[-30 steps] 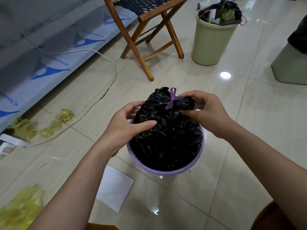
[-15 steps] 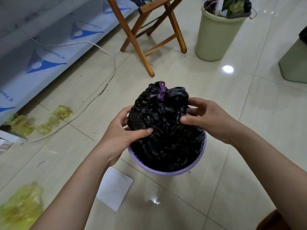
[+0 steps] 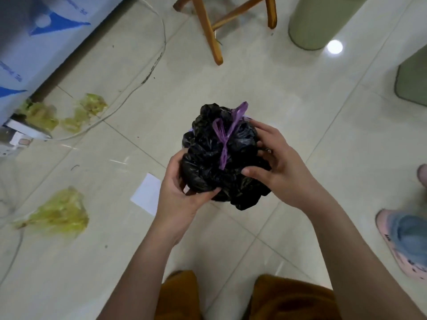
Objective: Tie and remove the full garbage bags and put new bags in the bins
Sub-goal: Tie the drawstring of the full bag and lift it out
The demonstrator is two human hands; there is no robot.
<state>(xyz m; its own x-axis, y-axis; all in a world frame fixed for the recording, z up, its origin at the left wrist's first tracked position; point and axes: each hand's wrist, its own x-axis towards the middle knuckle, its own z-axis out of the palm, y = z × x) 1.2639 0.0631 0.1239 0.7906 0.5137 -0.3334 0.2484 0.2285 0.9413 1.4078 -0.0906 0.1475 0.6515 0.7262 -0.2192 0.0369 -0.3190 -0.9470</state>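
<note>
Both hands, left [image 3: 182, 195] and right [image 3: 275, 167], grip the tied bag [image 3: 221, 155], now lifted from its bin; relining comes next.

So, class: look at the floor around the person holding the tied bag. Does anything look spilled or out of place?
Yes. Crumpled yellow-green plastic scraps lie loose on the tiles to the left, with more near the white cable. A white paper sheet lies beside the left hand. The black bag itself looks tied and intact.

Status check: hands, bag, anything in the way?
Left hand and right hand both grip the bag. Bag tied with purple tie. Chair ahead, not blocking.
</note>
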